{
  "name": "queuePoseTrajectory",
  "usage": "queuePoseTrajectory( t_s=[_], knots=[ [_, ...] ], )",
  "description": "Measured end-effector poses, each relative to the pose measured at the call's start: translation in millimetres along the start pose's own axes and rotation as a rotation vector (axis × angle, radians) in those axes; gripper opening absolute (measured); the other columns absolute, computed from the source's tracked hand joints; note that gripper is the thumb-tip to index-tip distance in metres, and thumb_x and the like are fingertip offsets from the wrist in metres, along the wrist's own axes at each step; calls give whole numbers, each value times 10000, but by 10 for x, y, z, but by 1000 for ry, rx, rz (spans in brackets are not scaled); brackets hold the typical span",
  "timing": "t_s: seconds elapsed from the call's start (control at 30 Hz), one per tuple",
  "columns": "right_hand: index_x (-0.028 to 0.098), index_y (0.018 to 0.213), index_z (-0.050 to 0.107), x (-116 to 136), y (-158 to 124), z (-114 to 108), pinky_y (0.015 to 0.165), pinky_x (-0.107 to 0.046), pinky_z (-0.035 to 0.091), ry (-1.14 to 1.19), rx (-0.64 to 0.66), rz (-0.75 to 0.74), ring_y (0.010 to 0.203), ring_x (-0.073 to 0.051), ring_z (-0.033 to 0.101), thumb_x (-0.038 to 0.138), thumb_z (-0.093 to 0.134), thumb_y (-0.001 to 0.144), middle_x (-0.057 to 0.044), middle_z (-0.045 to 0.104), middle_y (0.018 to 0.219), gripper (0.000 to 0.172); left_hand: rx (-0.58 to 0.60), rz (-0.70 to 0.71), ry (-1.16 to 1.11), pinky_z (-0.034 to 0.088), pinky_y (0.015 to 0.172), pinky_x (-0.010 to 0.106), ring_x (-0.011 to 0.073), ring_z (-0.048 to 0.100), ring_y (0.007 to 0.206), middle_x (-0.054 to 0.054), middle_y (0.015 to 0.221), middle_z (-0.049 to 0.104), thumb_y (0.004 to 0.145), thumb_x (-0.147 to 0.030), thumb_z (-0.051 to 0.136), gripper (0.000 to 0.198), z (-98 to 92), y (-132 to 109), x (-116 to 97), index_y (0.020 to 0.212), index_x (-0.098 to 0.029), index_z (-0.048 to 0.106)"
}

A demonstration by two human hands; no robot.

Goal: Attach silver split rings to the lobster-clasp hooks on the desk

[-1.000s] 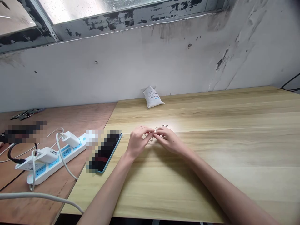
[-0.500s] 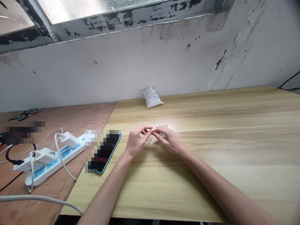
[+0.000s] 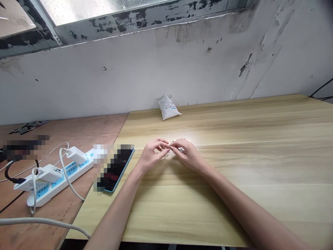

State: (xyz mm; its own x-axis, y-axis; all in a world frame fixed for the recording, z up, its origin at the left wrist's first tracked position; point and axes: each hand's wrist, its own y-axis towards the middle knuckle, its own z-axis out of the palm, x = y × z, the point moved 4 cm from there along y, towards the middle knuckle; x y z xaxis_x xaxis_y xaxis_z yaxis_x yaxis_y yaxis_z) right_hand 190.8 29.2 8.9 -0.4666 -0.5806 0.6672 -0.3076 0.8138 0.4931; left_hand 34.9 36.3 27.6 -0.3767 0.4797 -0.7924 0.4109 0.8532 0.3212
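Observation:
My left hand point(image 3: 153, 154) is closed in a pinch, thumb and forefinger pointing right. From the other side, my right hand point(image 3: 187, 152) pinches too, and the fingertips of both hands meet. Whatever they hold between them is too small and too covered to make out. Several small metal rings point(image 3: 163, 157) lie on the table under and around the fingers. Some of them are partly hidden by my hands, and a shiny cluster point(image 3: 181, 149) shows beneath my right hand.
A phone point(image 3: 120, 172) lies left of my forearm. Beyond it a white power strip point(image 3: 66, 175) with plugs and cables rests on the reddish-brown surface point(image 3: 104, 121). A white labelled packet point(image 3: 169, 108) leans near the wall, at the back of the wood-grain table point(image 3: 247, 146).
The fingers of my left hand have shifted slightly, and its thumb sits a little lower against the right fingertips. Both hands stay in the same place over the rings.

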Motion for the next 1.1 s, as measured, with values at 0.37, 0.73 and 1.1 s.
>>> queuePoseTrajectory(
  t_s=[0.37,0.73,1.1],
  knots=[
    [198,788,655,21,2,-18,736,-312,374,-57,38,6,723,-164,525,242,496,941,-27,659,757,226,31,66,127,522,755,286,176,634,943,52,1030,644,892,-259,590,129,0,-21,-19,917,-210,707],
    [191,771,627,34,-8,-23,701,-295,350,-35,99,8,716,-158,499,241,453,954,-22,603,742,257,58,99,132,511,851,309,186,622,998,56,1050,642,907,-257,568,142,-1,-28,-51,927,-218,703],
    [208,769,699,-51,-21,31,699,-316,360,-203,81,-8,640,-155,531,227,559,899,-13,666,649,191,-42,131,491,445,903,386,229,568,1044,52,1061,644,851,-200,588,65,34,-43,-49,832,-210,650]
  ],
)
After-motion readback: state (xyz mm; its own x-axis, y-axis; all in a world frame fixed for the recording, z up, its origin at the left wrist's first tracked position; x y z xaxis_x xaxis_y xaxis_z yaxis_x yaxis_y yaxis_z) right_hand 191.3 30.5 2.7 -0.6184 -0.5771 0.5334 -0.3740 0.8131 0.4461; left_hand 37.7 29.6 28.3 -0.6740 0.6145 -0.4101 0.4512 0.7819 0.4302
